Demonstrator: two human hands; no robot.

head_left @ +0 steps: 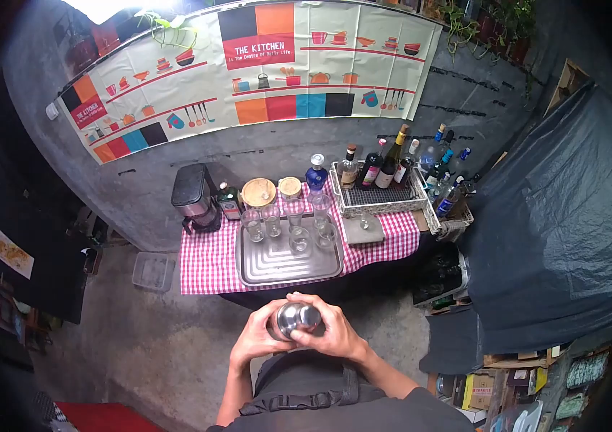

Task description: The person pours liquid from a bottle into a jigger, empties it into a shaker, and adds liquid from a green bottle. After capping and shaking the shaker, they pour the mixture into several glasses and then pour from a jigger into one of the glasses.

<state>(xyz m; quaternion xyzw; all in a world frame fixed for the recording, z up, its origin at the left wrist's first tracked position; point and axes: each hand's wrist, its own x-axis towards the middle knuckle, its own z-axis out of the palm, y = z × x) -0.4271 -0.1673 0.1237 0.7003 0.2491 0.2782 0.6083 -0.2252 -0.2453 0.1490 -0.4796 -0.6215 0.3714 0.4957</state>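
Note:
A shiny metal cocktail shaker is held in front of my body, its capped top tilted toward the camera. My left hand wraps its left side. Around the right side and the upper edge closes my right hand. Both hands touch the shaker, and its lower part is hidden below them. Beyond the hands, a metal tray lies on a checked cloth. Several clear glasses stand on the tray's far part, among them a short tumbler.
A coffee maker stands at the table's left end, beside a dark bottle. A blue decanter is at the back. Several bottles fill a wire-lined basket on the right. A clear plastic bin sits on the floor.

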